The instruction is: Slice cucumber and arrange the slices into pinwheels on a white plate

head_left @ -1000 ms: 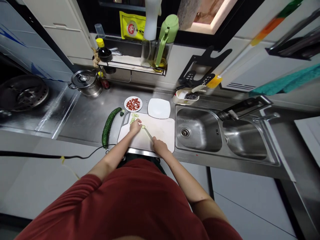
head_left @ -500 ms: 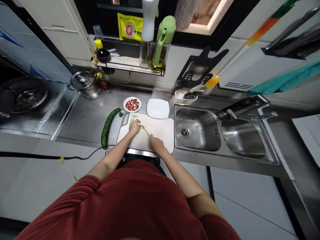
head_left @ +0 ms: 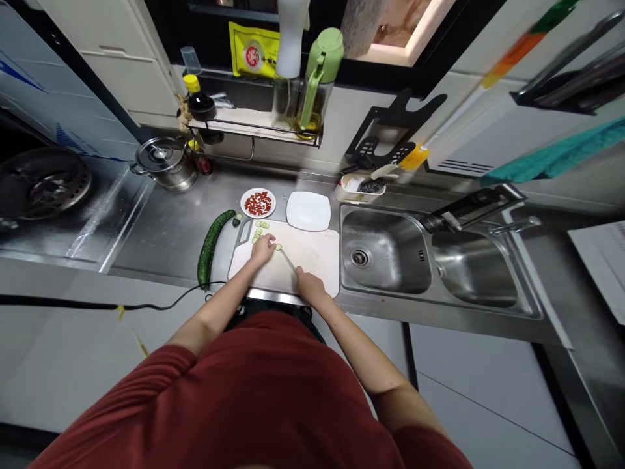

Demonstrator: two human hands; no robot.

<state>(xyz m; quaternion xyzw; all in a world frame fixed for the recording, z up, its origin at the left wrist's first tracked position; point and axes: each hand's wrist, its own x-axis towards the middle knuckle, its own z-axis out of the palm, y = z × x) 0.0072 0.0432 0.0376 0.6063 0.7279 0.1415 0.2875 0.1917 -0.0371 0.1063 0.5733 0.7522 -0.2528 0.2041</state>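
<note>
On the white cutting board (head_left: pixel 312 260), my right hand (head_left: pixel 311 287) is closed round the handle of a knife (head_left: pixel 288 260). Its blade points up and left toward a pale green cucumber round (head_left: pixel 278 247). My left hand (head_left: pixel 264 249) is closed with curled fingertips beside that round, apparently gripping a cucumber piece that the fingers mostly hide. Several cut cucumber slices (head_left: pixel 262 225) lie behind and left of my left hand. A whole dark green cucumber (head_left: pixel 209 251) rests on the counter left of the board, with a small cucumber end (head_left: pixel 237 221) near its tip.
Behind the board stand a plate of chopped red pieces (head_left: pixel 258 203) and a white square plate (head_left: pixel 308 211). A double sink (head_left: pixel 385 251) adjoins the board on the right. A lidded pot (head_left: pixel 166 166) stands back left. A bottle shelf (head_left: pixel 244 122) hangs above the counter.
My right hand and the knife have drawn back slightly to the right and toward me. The left hand stays almost where it was, beside the cucumber round.
</note>
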